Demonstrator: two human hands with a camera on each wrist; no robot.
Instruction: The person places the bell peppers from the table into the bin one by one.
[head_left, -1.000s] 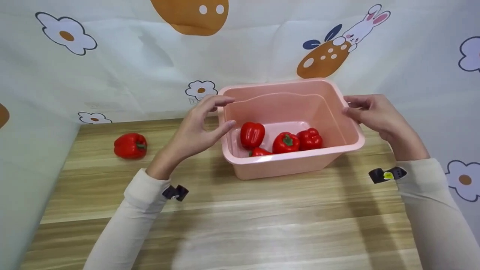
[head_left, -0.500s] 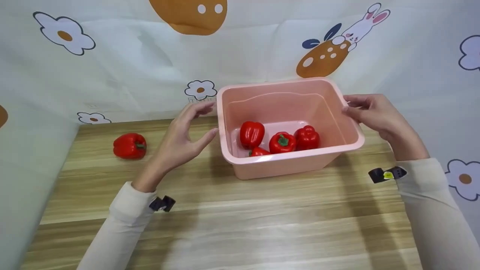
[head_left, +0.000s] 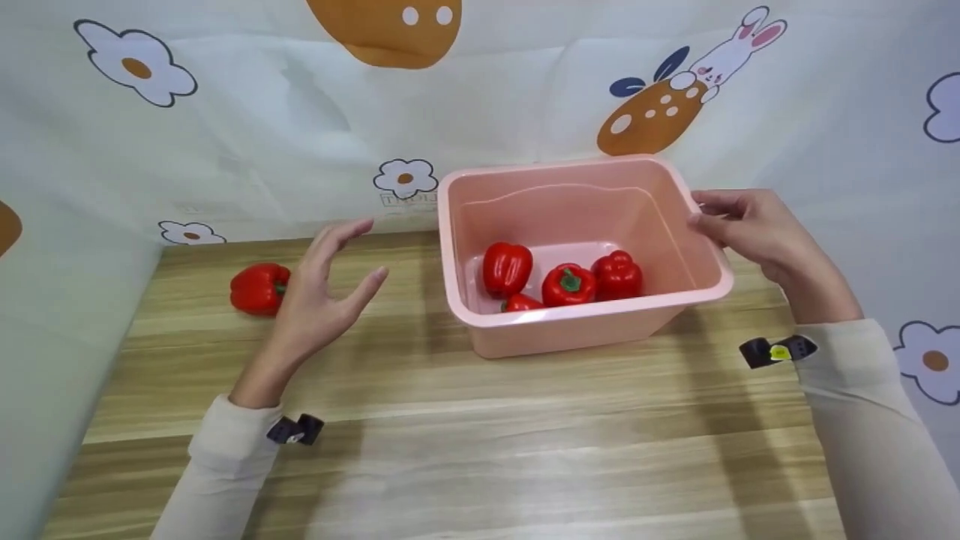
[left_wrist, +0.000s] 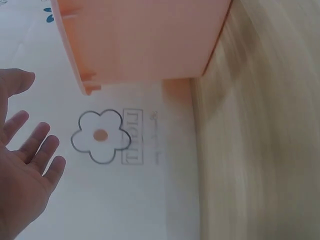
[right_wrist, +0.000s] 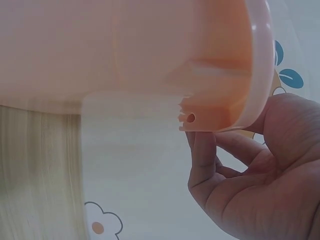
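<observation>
A pink plastic bin (head_left: 562, 334) stands on the wooden table, with several red bell peppers (head_left: 507, 270) lying at its bottom. My right hand (head_left: 754, 229) grips the bin's right rim between thumb and fingers; in the right wrist view the fingers (right_wrist: 204, 155) curl under the rim's lip. To the left of the bin, my left hand (head_left: 319, 296) is held over the table, thumb and fingers spread apart and nothing in them. Another red bell pepper (head_left: 257, 289) lies on the table beside the left hand, which partly hides its stem side. The left wrist view shows the left hand (left_wrist: 30, 165) apart from the bin.
The wooden table (head_left: 480, 442) reaches back to a white sheet (head_left: 255, 127) printed with flowers, a rabbit and carrots. That sheet hangs right behind the bin and covers both sides. Camera mounts sit on both sleeves.
My left hand has moved from the bin's left rim leftward, now overlapping the lone bell pepper. The right hand has kept its hold on the rim. Two peppers in the bin shifted slightly.
</observation>
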